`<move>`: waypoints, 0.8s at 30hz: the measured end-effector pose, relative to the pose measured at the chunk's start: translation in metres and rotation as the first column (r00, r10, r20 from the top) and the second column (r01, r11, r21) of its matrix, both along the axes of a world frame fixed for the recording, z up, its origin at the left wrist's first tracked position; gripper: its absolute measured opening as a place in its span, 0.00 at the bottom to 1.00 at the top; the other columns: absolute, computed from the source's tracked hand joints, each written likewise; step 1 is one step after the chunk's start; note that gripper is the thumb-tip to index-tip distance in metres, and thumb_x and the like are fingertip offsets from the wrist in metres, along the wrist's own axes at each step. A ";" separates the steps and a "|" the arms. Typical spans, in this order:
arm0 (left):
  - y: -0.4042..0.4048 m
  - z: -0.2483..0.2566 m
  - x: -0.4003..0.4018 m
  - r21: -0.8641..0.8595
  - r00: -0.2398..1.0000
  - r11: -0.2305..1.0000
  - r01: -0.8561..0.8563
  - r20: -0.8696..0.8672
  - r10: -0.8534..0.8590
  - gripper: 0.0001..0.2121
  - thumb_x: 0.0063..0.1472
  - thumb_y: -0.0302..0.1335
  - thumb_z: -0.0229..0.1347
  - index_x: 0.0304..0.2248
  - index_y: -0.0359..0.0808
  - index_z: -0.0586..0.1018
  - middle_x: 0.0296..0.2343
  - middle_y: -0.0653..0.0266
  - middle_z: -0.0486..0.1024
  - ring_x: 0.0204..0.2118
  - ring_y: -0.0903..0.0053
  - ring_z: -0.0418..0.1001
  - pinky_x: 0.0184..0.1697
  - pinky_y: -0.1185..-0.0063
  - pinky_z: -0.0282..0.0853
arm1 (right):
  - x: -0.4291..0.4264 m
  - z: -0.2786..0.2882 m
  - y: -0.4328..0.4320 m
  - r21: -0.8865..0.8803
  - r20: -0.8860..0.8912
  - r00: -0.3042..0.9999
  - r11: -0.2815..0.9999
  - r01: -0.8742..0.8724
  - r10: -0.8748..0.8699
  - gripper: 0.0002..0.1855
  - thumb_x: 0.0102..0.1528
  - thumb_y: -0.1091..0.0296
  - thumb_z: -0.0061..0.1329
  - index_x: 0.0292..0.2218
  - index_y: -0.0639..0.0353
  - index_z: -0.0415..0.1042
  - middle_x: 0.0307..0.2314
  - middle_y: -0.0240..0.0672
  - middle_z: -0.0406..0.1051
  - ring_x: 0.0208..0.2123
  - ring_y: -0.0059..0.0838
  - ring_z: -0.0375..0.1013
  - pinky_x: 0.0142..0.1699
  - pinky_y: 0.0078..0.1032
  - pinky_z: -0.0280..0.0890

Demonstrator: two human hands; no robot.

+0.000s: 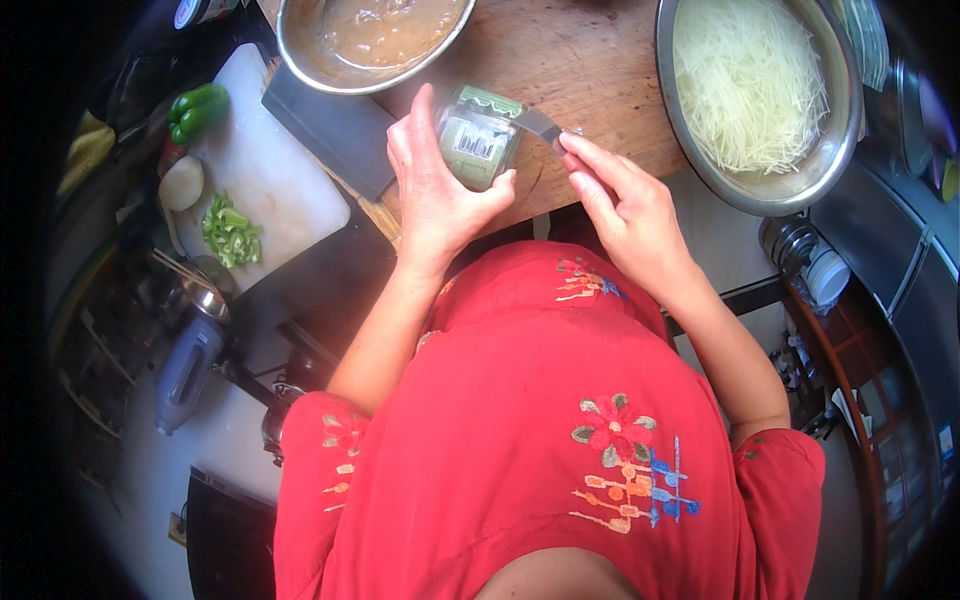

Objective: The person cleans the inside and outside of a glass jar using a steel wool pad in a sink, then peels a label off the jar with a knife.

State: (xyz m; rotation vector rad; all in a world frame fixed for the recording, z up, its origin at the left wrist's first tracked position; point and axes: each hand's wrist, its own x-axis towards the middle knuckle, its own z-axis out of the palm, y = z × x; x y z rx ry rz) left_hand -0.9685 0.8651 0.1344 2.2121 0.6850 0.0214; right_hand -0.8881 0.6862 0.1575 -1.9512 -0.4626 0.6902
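Observation:
My left hand (431, 187) is wrapped around a small clear jar (474, 146) that bears a printed label with a barcode. The jar has a green lid (491, 101) and is tilted away from me, near the front edge of the wooden board (577, 56). In my right hand (626, 199) is a flat metal utensil (541, 127), pinched between thumb and fingers. Its far end meets the lid's right edge; what kind of utensil it is cannot be made out.
A metal bowl of brownish liquid (300, 64) stands behind the jar; a steel basin (765, 202) holds pale shreds (750, 90). Left are a cleaver (330, 127) and a white cutting board (292, 187) with a green bell pepper (199, 112), chopped green pieces (231, 231) and a pale vegetable (181, 184).

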 end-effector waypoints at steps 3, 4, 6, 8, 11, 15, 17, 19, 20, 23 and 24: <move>0.002 0.000 0.000 0.030 0.999 0.999 0.026 0.019 -0.026 0.46 0.33 0.30 0.63 0.55 0.36 0.52 0.42 0.50 0.56 0.47 0.57 0.55 0.52 0.66 0.56 | 0.011 0.003 0.000 -0.087 -0.040 0.998 0.994 -0.061 0.058 0.15 0.54 0.68 0.45 0.44 0.57 0.69 0.28 0.42 0.71 0.30 0.39 0.71 0.36 0.28 0.66; 0.003 0.000 -0.001 0.043 0.998 0.997 0.059 0.014 -0.059 0.46 0.33 0.30 0.62 0.55 0.36 0.53 0.42 0.50 0.56 0.47 0.57 0.55 0.52 0.66 0.56 | 0.011 0.010 -0.001 -0.123 -0.017 0.994 0.986 -0.112 0.111 0.15 0.54 0.67 0.45 0.44 0.55 0.69 0.28 0.41 0.70 0.30 0.40 0.71 0.35 0.29 0.66; 0.005 0.000 -0.001 0.051 0.996 0.995 0.089 0.010 -0.089 0.46 0.33 0.29 0.62 0.55 0.36 0.53 0.42 0.49 0.57 0.47 0.57 0.55 0.52 0.66 0.55 | 0.012 0.021 -0.003 -0.164 0.003 0.986 0.973 -0.164 0.166 0.15 0.54 0.67 0.45 0.44 0.54 0.69 0.27 0.41 0.70 0.29 0.41 0.71 0.35 0.30 0.66; 0.006 -0.001 0.000 0.126 0.989 0.981 0.144 0.004 -0.146 0.46 0.33 0.31 0.64 0.54 0.36 0.54 0.42 0.50 0.57 0.47 0.58 0.56 0.52 0.66 0.55 | 0.013 0.029 -0.005 -0.254 -0.021 0.972 0.939 -0.231 0.233 0.15 0.54 0.67 0.45 0.44 0.50 0.69 0.25 0.40 0.69 0.28 0.42 0.70 0.33 0.33 0.65; 0.003 0.001 0.005 0.129 0.995 0.987 0.101 -0.003 -0.101 0.49 0.31 0.33 0.66 0.55 0.37 0.53 0.42 0.51 0.57 0.47 0.57 0.56 0.52 0.66 0.55 | 0.010 0.035 -0.006 -0.289 -0.013 0.967 0.925 -0.247 0.255 0.15 0.54 0.66 0.45 0.44 0.49 0.69 0.24 0.40 0.68 0.27 0.42 0.70 0.32 0.34 0.65; -0.002 -0.002 0.003 0.050 0.999 0.999 -0.016 0.041 0.013 0.50 0.30 0.34 0.68 0.55 0.37 0.53 0.41 0.52 0.58 0.46 0.57 0.56 0.51 0.66 0.56 | 0.011 0.035 -0.004 -0.344 0.002 0.959 0.901 -0.265 0.283 0.15 0.54 0.65 0.45 0.45 0.48 0.69 0.24 0.41 0.68 0.26 0.42 0.70 0.32 0.35 0.65; -0.002 -0.002 0.003 0.025 0.999 0.999 -0.036 0.024 0.035 0.49 0.30 0.32 0.68 0.54 0.37 0.54 0.38 0.53 0.59 0.44 0.58 0.58 0.49 0.67 0.57 | 0.011 0.034 -0.003 -0.286 0.016 0.971 0.932 -0.224 0.238 0.15 0.55 0.64 0.44 0.45 0.48 0.69 0.24 0.41 0.68 0.27 0.43 0.70 0.32 0.35 0.65; -0.001 -0.005 0.002 0.068 1.000 0.997 -0.023 0.021 0.021 0.48 0.30 0.34 0.68 0.54 0.36 0.55 0.39 0.54 0.60 0.44 0.60 0.60 0.48 0.69 0.60 | 0.012 0.035 0.000 -0.314 0.020 0.965 0.918 -0.243 0.262 0.15 0.55 0.64 0.44 0.44 0.49 0.69 0.23 0.42 0.68 0.26 0.43 0.70 0.32 0.35 0.65; 0.000 -0.007 0.001 0.114 1.000 0.993 -0.007 0.019 0.005 0.48 0.31 0.35 0.68 0.53 0.36 0.56 0.40 0.55 0.61 0.43 0.62 0.62 0.47 0.70 0.62 | 0.012 0.035 0.001 -0.340 0.024 0.959 0.904 -0.259 0.283 0.14 0.55 0.65 0.43 0.44 0.49 0.69 0.23 0.42 0.68 0.26 0.44 0.70 0.32 0.36 0.66; 0.002 -0.009 -0.001 0.127 0.999 0.992 0.000 0.041 -0.006 0.46 0.30 0.34 0.67 0.52 0.36 0.57 0.39 0.55 0.61 0.43 0.62 0.62 0.47 0.70 0.62 | 0.017 0.028 0.004 -0.306 0.086 0.946 0.912 -0.273 0.312 0.14 0.54 0.65 0.44 0.43 0.50 0.69 0.22 0.43 0.68 0.26 0.45 0.70 0.31 0.37 0.65; 0.002 -0.010 -0.002 0.124 0.999 0.992 -0.002 0.039 -0.003 0.46 0.30 0.34 0.67 0.52 0.36 0.57 0.39 0.55 0.61 0.43 0.62 0.62 0.47 0.70 0.62 | 0.022 0.030 0.006 -0.310 0.088 0.935 0.902 -0.301 0.342 0.14 0.54 0.65 0.44 0.44 0.49 0.68 0.22 0.44 0.68 0.25 0.47 0.70 0.30 0.38 0.66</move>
